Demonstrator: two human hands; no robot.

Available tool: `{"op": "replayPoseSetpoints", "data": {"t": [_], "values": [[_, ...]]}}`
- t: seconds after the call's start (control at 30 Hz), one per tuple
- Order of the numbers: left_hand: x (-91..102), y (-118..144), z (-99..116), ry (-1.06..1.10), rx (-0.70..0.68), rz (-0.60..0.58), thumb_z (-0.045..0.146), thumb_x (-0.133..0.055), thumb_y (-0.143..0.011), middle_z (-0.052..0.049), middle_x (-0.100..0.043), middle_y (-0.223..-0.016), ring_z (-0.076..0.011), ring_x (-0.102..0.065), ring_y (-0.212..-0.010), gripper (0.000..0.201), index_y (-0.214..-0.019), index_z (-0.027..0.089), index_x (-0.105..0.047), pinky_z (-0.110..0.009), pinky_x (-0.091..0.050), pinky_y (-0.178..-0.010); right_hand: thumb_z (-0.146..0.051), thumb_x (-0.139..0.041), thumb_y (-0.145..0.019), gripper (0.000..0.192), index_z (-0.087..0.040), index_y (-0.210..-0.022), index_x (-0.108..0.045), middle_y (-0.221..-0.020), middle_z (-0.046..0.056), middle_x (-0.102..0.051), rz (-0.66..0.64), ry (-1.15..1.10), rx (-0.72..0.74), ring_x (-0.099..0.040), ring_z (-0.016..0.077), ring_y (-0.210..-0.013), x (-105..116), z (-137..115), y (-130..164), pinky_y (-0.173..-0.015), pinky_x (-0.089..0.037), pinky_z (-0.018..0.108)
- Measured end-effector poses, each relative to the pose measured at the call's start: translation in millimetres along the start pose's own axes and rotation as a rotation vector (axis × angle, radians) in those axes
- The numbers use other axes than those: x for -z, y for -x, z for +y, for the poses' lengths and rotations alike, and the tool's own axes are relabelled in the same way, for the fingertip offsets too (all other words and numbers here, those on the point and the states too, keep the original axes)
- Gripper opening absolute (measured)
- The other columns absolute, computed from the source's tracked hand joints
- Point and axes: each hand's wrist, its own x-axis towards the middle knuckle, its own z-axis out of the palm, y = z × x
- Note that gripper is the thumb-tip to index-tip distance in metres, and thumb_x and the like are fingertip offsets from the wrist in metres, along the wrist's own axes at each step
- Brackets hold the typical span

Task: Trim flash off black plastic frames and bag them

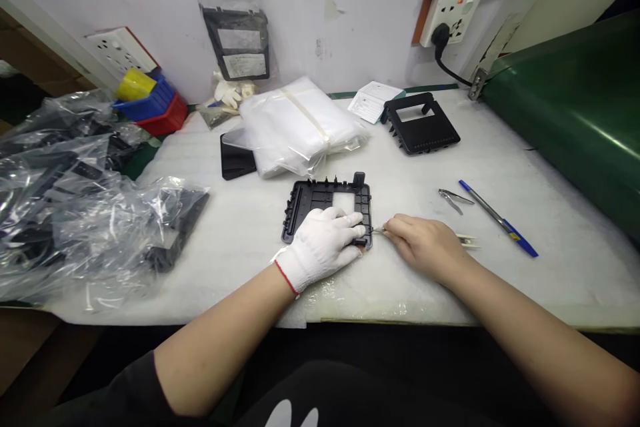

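Pinched between my right hand's (425,243) fingertips is a small metal tool (379,230), its tip at the black plastic frame's (315,197) edge, between three and four o'clock; whether it touches, I cannot tell. That frame lies on the pale table cover (240,233) in front of me, ribbed side up. Over its near part rests my left hand (325,243) in a white glove, fingers spread toward the cut-out; whether they also close around the edge I cannot tell.

Taking the frame as the clock's centre, a second black frame (430,133) sits at two o'clock, metal clippers (456,200) and a blue-capped pen (499,219) at three, bagged black parts (120,227) at nine, and a wrapped white stack (303,123) between eleven and twelve.
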Motion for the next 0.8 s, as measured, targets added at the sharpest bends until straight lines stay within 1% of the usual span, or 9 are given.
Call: {"op": "replayPoseSetpoints", "data": {"t": [0.13,0.2,0.33,0.8], "values": [[-0.1,0.1,0.2,-0.005,0.004,0.0,0.034,-0.049,-0.084,0.004,-0.056,-0.121,-0.0201,-0.051,-0.092,0.025,-0.105,0.025,-0.059,-0.036,-0.041,-0.074,-0.025,-0.036,-0.09,0.022,-0.021,-0.076,-0.052,-0.074,-0.001,-0.06,0.015,-0.029,-0.004,-0.054,0.0128,-0.063,-0.8,1.0,1.5,-0.051,-0.026,0.024],[-0.4,0.0,-0.1,-0.001,0.001,-0.002,0.036,-0.049,-0.084,0.003,-0.056,-0.12,-0.0197,-0.051,-0.091,0.025,-0.104,0.025,-0.059,-0.036,-0.041,-0.073,-0.026,-0.037,-0.09,0.021,-0.021,-0.076,-0.052,-0.072,-0.002,-0.059,0.032,-0.033,-0.03,-0.053,0.0127,-0.062,-2.2,1.3,2.1,-0.05,-0.028,0.024],[-1.5,0.0,-0.5,-0.002,0.0,0.008,0.036,-0.048,-0.084,0.004,-0.056,-0.121,-0.0191,-0.05,-0.091,0.026,-0.105,0.025,-0.059,-0.036,-0.041,-0.073,-0.026,-0.038,-0.089,0.019,-0.021,-0.076,-0.052,-0.071,-0.002,-0.06,0.04,-0.015,-0.068,-0.052,0.0132,-0.058,-3.9,-0.3,1.3,-0.048,-0.025,0.024],[-0.8,-0.6,-0.9,0.001,0.0,-0.002,0.035,-0.049,-0.084,0.003,-0.056,-0.122,-0.0206,-0.051,-0.092,0.027,-0.107,0.026,-0.058,-0.036,-0.041,-0.074,-0.027,-0.04,-0.089,0.02,-0.021,-0.074,-0.052,-0.068,-0.002,-0.059,0.047,0.031,-0.113,-0.05,0.0133,-0.055,-3.2,-4.6,-0.3,-0.047,-0.021,0.025]]}}
